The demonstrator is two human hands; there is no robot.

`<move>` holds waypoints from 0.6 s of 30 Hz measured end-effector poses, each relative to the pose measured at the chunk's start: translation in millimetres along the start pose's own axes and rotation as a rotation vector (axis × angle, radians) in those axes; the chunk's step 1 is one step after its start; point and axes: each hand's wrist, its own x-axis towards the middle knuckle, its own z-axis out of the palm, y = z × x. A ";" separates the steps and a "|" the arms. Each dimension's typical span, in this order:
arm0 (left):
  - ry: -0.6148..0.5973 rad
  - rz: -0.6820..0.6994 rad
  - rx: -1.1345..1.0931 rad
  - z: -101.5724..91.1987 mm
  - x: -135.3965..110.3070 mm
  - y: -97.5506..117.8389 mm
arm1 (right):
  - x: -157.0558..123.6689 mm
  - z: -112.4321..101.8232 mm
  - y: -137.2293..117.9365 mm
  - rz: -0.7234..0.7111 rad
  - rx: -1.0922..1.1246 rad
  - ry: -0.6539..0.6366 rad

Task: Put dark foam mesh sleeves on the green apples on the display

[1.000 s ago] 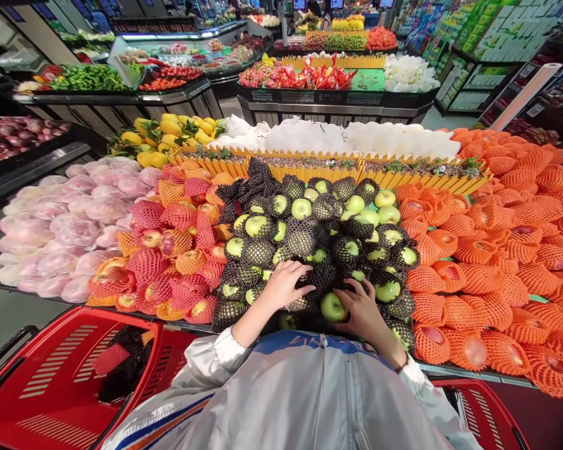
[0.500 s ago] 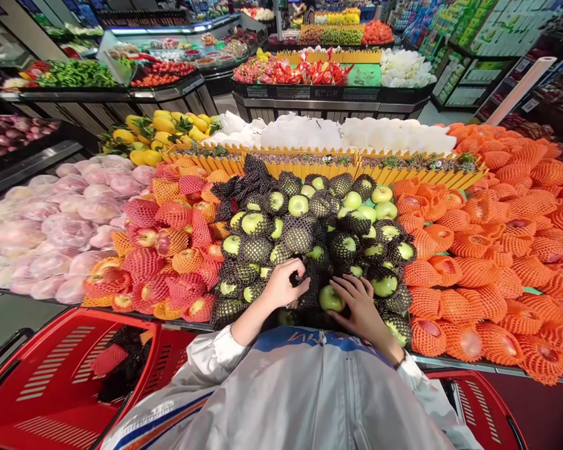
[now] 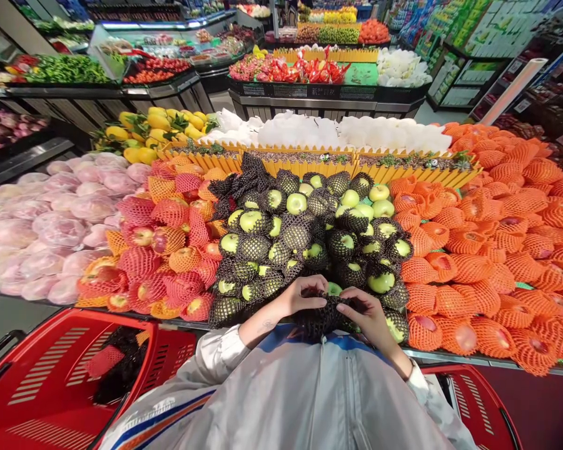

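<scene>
**Both hands on one netted green apple, front edge of stand**

Largest first. Produce stand [image 3: 450, 357]: orange-netted fruit [image 3: 488, 250] on R side, pink/red-netted apples [image 3: 169, 250] on L, black-netted green apples [image 3: 300, 231] piled in the middle, yellow picket divider [image 3: 309, 164] behind the pile. Red basket [image 3: 51, 381] low L, w/ dark netting and a red piece inside; second red basket [image 3: 473, 406] low R.

Hands: L hand [image 3: 300, 295] and R hand [image 3: 370, 315] meet at the front row, just ahead of the person's chest. Between them sits a black foam net [image 3: 326, 315]; a green apple [image 3: 333, 289] shows at its top, far side from the body.

Fingers: both sets curled, pinching the net from opposite sides, L fingertips on its upper L edge, R fingertips [image 3: 344, 308] on upper R. Net stretched roughly L–R between hands. Apple lies between the fingertips, about equidistant; can't tell which hand bears it.
</scene>
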 end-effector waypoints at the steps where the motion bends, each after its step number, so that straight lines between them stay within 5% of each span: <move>1: -0.009 0.027 -0.029 -0.5 -0.3 -2.0 | -0.3 -0.5 1.0 0.029 0.018 0.005; 5: -0.045 -0.007 -0.126 2.1 -1.9 -8.2 | -1.2 -1.1 0.3 0.083 0.041 -0.057; 12: 0.185 -0.079 0.109 7.4 0.6 -8.0 | 3.4 5.7 -6.0 -0.097 -0.055 -0.131; 18: 0.320 0.028 0.127 5.3 3.8 -3.7 | 6.5 14.9 3.4 -0.229 -0.251 -0.069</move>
